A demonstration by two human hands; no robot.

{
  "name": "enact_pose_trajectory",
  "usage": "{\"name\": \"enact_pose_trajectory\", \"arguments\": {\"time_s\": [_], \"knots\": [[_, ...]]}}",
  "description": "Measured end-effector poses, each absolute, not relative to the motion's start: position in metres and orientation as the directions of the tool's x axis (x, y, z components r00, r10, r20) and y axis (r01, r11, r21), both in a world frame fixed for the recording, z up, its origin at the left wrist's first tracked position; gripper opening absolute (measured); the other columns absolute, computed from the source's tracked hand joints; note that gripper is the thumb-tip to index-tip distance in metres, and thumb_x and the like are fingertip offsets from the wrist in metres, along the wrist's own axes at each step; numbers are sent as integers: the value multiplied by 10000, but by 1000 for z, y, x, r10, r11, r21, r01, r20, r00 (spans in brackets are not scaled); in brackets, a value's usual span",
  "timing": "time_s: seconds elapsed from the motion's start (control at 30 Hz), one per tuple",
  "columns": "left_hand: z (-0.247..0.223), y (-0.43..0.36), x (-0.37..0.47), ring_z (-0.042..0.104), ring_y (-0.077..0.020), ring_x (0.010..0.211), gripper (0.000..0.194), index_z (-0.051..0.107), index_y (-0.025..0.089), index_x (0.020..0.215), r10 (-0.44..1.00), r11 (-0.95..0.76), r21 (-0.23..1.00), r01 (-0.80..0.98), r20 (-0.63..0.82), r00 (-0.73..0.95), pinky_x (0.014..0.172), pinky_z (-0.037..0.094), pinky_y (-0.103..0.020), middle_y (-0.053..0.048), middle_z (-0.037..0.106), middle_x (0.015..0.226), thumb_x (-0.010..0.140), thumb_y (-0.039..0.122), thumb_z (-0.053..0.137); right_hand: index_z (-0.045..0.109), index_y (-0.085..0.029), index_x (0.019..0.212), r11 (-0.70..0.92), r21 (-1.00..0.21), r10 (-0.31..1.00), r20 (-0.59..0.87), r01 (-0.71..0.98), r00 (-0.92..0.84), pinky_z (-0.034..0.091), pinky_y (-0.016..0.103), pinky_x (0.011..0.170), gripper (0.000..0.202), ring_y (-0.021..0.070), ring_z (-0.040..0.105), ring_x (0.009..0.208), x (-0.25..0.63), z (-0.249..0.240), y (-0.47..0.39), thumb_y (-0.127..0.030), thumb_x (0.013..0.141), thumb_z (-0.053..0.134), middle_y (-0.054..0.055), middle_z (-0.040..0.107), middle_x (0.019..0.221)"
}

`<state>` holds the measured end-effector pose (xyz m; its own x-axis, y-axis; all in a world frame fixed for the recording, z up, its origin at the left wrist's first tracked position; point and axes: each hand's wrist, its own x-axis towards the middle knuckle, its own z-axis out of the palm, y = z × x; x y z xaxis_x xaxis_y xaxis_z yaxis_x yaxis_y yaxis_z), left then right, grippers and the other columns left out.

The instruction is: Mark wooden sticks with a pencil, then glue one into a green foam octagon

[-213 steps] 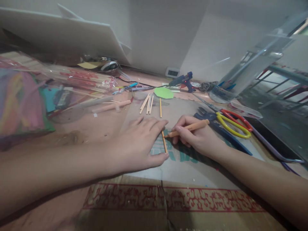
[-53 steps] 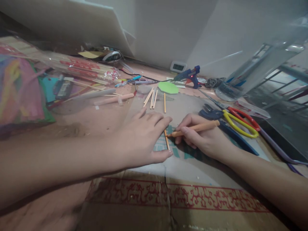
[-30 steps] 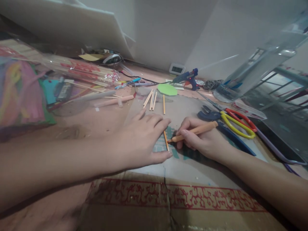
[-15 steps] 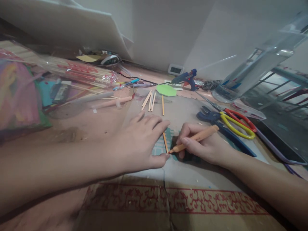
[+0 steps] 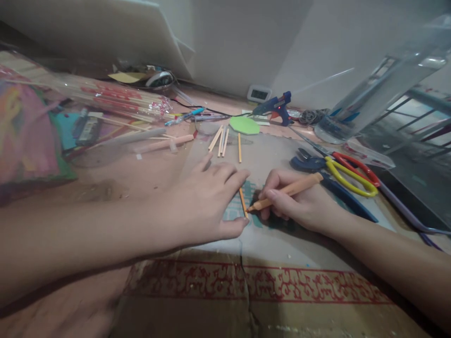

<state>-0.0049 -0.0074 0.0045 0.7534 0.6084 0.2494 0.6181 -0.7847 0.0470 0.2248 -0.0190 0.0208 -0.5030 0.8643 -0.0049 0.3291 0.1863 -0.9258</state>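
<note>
My left hand (image 5: 211,202) lies spread over the board, its index fingertip and thumb tip at the two ends of a thin orange stick (image 5: 243,203). In my right hand (image 5: 292,199) is an orange marker (image 5: 299,186), whose tip touches the stick near its lower end, beside my left thumb. Beyond my left hand lies another orange stick (image 5: 240,148). Several plain wooden sticks (image 5: 220,142) rest to the left of it, below a green paper octagon (image 5: 244,125).
Blue pliers (image 5: 345,199) and red-and-yellow scissors (image 5: 352,176) lie at right, near a dark phone (image 5: 405,202). A blue glue gun (image 5: 276,109) and clear bottle (image 5: 341,124) stand behind. Bagged sticks (image 5: 116,98) lie at left. Patterned cardboard (image 5: 197,281) is in front.
The marker tip has moved slightly up along the stick, away from the end at my left thumb. The whole view has shifted a little. My left hand keeps its place on the stick.
</note>
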Motion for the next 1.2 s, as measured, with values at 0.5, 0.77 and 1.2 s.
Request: {"name": "enact_pose_trajectory", "arguments": {"time_s": [0.5,0.77,1.2], "knots": [[1,-6,-6,581,-370,1250,701,534,108,1381,619,-781,70,621,227,752,1162,340,-558,-188,597,1362,879,593,600,574,-195,820,194,-923,865,0,334,-502,395,175,422,196,86,586,496,225,21,-20,-282,995,602,19,741,646],[11,-3,-10,584,-391,1202,626,656,173,1295,632,-772,50,634,173,756,1101,365,-579,-148,643,1306,924,666,548,568,-194,824,206,-912,871,5,355,-492,372,164,403,190,64,526,456,225,21,-20,-269,997,590,11,734,633],[1,25,-16,617,-232,996,394,798,297,1016,589,-805,150,574,317,743,917,388,-408,-18,720,1065,1065,501,465,573,-203,813,245,-883,869,18,401,-494,449,186,446,173,111,638,514,219,23,-24,-275,970,594,25,734,621]]}}
